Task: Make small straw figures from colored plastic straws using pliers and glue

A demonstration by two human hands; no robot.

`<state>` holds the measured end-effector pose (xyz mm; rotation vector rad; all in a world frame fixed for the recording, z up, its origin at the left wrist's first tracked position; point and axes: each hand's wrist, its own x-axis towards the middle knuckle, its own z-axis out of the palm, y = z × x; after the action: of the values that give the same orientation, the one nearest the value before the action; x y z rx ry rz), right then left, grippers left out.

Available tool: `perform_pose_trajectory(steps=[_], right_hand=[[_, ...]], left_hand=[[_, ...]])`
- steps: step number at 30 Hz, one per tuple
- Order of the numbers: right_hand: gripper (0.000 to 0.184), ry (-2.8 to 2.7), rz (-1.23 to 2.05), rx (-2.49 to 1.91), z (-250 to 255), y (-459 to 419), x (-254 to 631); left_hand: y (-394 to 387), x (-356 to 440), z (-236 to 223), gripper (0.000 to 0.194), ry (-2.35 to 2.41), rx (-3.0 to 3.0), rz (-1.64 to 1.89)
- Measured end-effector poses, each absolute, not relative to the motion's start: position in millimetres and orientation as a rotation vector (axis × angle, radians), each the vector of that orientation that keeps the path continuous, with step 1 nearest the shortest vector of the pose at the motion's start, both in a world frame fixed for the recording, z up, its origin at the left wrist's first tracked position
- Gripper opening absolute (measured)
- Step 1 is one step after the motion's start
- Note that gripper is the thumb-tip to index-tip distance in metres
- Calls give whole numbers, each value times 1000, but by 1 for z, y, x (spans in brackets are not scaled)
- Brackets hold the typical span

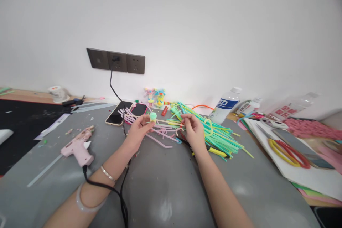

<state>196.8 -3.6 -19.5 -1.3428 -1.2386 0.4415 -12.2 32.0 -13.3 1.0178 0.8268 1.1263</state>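
Between the thumb and fingers of my left hand (140, 128) is a small fuzzy piece (153, 117), mint green on top and pale yellow below. My right hand (194, 130) is closed in a pinch at the edge of a pile of green pipe cleaners (221, 139); what its fingertips hold, if anything, is too small to make out. Lilac pipe cleaners (160, 141) lie loosely between and below the hands. Pliers with yellow-and-black handles (217, 152) lie partly hidden by my right wrist. Two small colourful fuzzy dolls (159, 98) stand behind, near the wall.
A pink glue gun (78, 148) lies at left, its black cord (124, 199) running under my left forearm. A phone (119, 113) and a red lighter (164, 110) lie at the back. At right are a bottle (226, 105), scissors (287, 153) and paper sheets (307, 176).
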Motion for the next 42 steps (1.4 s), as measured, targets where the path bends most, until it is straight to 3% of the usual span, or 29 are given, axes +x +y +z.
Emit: perform_pose_trajectory(steps=[4,12,18,28,35,42], right_hand=[[21,-1344,364,-1411,-24,0,203],[25,-1678,273,-1608,-42,5,209],[18,-1804,151,-1716,-44,9,204],[25,-1959,42,-1768,-35,18,196],[13,-1545,123,-1308,-25,18,197],[20,-888,287,-1046,-13,12,203]], left_hand=[[33,-14,-14,34,859,1226,1111],[23,-17,-10,25,587,1829,556],[23,-24,-5,24,530,2014,389],[22,-22,-10,32,658,2041,329],[27,-22,-12,17,656,2124,420],[30,-22,-11,19,811,2046,702]])
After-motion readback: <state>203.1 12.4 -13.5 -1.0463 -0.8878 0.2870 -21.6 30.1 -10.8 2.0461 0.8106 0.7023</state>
